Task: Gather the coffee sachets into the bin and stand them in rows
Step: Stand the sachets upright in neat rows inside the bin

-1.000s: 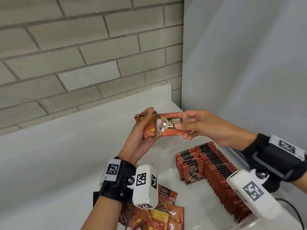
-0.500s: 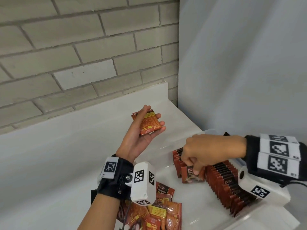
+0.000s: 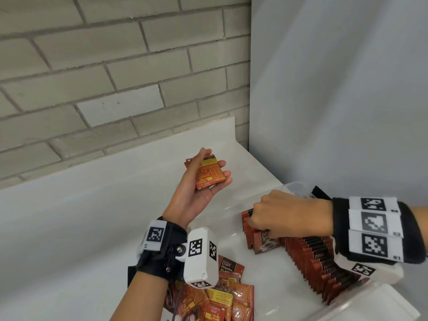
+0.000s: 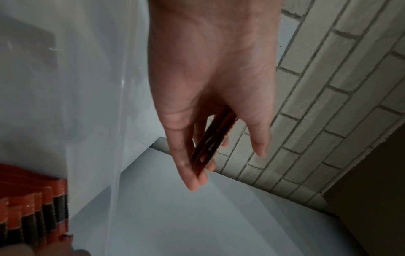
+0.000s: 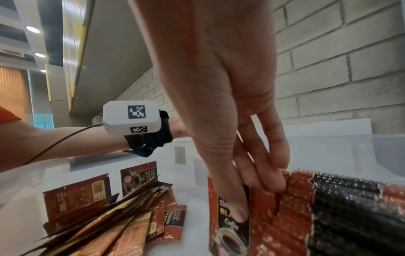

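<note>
Left hand (image 3: 196, 188), palm up above the white counter (image 3: 81, 216), with thumb and fingers curled around a small stack of sachets (image 3: 209, 173). Right hand (image 3: 284, 214), inside the clear bin (image 3: 382, 297), pinching the front sachet (image 5: 234, 218) of the standing row (image 3: 324, 262); loose sachets (image 3: 222, 297) lie heaped near the left wrist.

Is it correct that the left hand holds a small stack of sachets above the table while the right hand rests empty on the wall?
Not quite. The right hand is not on the wall: its fingers pinch the front red-and-black coffee sachet of the standing row in the clear plastic bin, as the right wrist view shows. The left hand does hold a small stack of orange sachets.
</note>
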`<action>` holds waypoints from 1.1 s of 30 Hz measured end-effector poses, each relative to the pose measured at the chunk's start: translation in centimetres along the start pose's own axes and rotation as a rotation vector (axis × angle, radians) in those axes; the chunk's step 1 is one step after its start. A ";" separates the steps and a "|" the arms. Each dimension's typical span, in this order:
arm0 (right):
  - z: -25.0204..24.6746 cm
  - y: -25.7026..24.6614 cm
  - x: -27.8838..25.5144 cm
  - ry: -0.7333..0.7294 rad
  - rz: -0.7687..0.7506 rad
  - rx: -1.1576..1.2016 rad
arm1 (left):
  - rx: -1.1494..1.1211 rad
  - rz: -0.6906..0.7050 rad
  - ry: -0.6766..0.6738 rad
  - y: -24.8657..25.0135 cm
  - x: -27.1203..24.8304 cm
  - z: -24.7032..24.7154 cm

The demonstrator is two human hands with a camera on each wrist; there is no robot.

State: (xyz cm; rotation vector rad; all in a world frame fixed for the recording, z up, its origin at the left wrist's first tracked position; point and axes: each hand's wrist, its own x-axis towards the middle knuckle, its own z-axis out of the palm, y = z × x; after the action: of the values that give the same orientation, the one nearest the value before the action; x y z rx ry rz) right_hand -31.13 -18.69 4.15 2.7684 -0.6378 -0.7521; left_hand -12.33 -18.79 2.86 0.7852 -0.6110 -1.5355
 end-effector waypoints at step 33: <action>-1.3 3.5 0.5 0.523 0.348 1.605 | 0.086 -0.087 -0.085 -0.2 -0.4 0.6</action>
State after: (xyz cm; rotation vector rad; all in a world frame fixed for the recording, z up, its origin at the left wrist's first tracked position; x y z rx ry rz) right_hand -31.35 -21.93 6.08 3.4542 -2.1518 1.0660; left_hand -12.89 -18.38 3.11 0.8237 -0.7179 -1.6373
